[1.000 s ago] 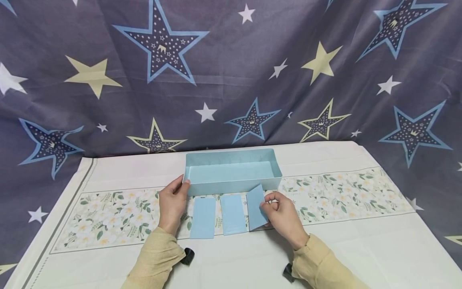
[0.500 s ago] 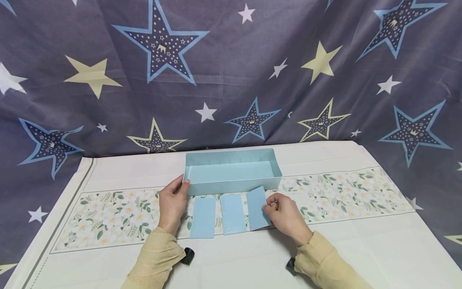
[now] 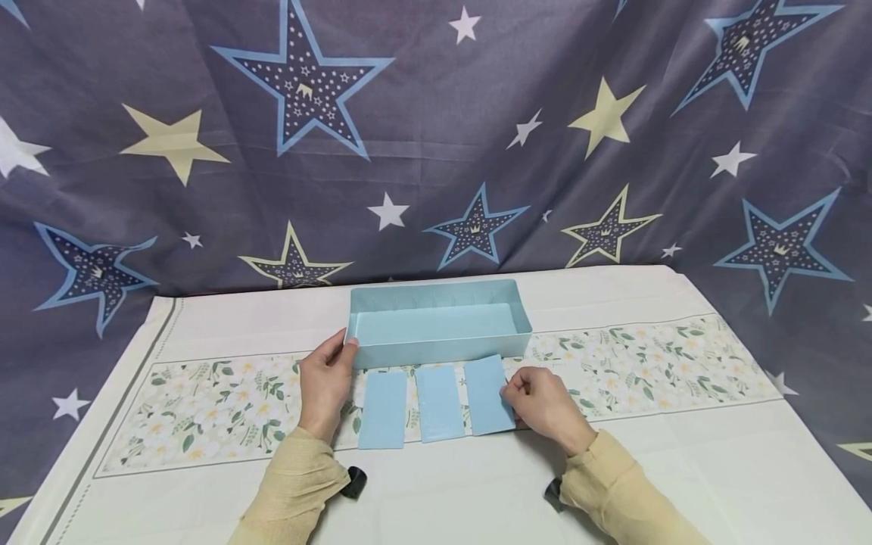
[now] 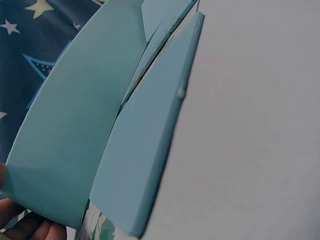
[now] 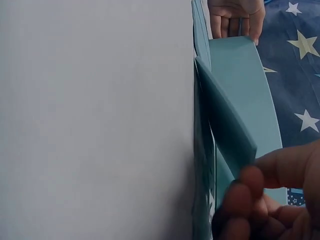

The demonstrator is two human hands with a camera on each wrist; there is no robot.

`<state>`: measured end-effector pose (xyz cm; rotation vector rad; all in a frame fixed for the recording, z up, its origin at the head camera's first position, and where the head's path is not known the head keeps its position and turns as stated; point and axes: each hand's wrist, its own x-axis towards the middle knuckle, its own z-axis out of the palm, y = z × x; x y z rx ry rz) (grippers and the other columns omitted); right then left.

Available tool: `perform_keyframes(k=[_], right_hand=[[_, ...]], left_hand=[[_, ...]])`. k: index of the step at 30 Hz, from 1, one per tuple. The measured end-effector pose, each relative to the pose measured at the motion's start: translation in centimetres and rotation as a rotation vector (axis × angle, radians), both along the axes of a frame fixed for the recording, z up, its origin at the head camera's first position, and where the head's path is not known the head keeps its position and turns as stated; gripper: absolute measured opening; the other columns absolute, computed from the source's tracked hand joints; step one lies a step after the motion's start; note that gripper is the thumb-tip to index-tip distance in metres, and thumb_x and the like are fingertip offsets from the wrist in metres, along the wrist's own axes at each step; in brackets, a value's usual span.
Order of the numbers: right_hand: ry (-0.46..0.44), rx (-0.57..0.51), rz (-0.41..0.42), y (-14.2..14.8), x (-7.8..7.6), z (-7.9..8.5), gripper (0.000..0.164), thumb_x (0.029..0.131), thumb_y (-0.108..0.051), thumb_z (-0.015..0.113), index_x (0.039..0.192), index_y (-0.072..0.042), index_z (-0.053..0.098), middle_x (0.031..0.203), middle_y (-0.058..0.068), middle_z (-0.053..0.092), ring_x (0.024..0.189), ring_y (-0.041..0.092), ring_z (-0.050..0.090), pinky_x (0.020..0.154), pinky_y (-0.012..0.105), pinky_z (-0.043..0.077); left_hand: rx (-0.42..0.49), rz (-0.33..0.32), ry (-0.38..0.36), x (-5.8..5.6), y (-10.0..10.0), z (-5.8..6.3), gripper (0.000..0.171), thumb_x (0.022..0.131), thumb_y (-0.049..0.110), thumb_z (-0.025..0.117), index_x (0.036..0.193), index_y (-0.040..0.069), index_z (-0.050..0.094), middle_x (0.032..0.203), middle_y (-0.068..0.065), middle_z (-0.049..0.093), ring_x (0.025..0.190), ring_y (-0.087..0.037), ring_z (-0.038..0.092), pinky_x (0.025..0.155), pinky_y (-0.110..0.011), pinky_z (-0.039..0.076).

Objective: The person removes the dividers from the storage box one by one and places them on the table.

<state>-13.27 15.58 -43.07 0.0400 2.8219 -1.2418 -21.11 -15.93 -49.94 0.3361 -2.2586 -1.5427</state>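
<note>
In the head view a long, open-topped light-blue box [image 3: 443, 352] stands on the table. My left hand [image 3: 325, 390] grips its left end, thumb at the front corner. In front of it are three flat blue rectangular panels in a row: a left panel [image 3: 381, 410], a middle panel [image 3: 440, 403] and a right panel [image 3: 487, 397]. My right hand [image 3: 545, 405] pinches the right panel by its right edge. The right wrist view shows this panel [image 5: 225, 120] tilted, its pinched edge raised and the opposite edge low beside the other panels.
A white tablecloth [image 3: 436, 499] with a floral band [image 3: 225, 409] covers the table. Behind the box hangs a dark curtain [image 3: 422, 113] printed with stars. Black bands [image 3: 354, 483] show at both wrists.
My right hand has moved slightly right, and the right panel's raised edge has tipped down to the right, so more of its face shows. The left hand and box have stayed put.
</note>
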Motion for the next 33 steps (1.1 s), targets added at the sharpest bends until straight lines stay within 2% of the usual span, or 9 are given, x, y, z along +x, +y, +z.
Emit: perform_keyframes(k=[18,24,33], right_hand=[[-0.019,0.068,0.025,0.41,-0.23,-0.18,0.016,0.081,-0.012,0.058,0.065,-0.012,0.058,0.053,0.0,0.053,0.047,0.015,0.049,0.042,0.029,0.041],[-0.05,0.082,0.029,0.58,-0.29,-0.1,0.017,0.082,-0.016,0.059,0.065,-0.013,0.058,0.052,0.0,0.055,0.047,0.015,0.05,0.043,0.03,0.042],[-0.032,0.073,0.033,0.6,-0.16,0.02,0.02,0.083,-0.02,0.059,0.064,-0.013,0.058,0.051,0.0,0.054,0.047,0.017,0.049,0.043,0.03,0.041]], left_hand=[[-0.003,-0.006,0.001,0.09,0.06,0.19,0.036,0.08,0.06,0.054,0.11,0.039,0.057,0.105,0.009,0.063,0.087,-0.001,0.053,0.077,-0.034,0.049],[0.0,-0.009,0.01,0.09,0.04,0.13,0.037,0.08,0.061,0.054,0.109,0.039,0.057,0.104,0.008,0.063,0.087,-0.001,0.053,0.077,-0.034,0.049],[-0.005,-0.002,0.012,-0.01,0.02,0.04,0.036,0.08,0.06,0.055,0.109,0.039,0.057,0.105,0.008,0.063,0.087,-0.001,0.053,0.076,-0.034,0.05]])
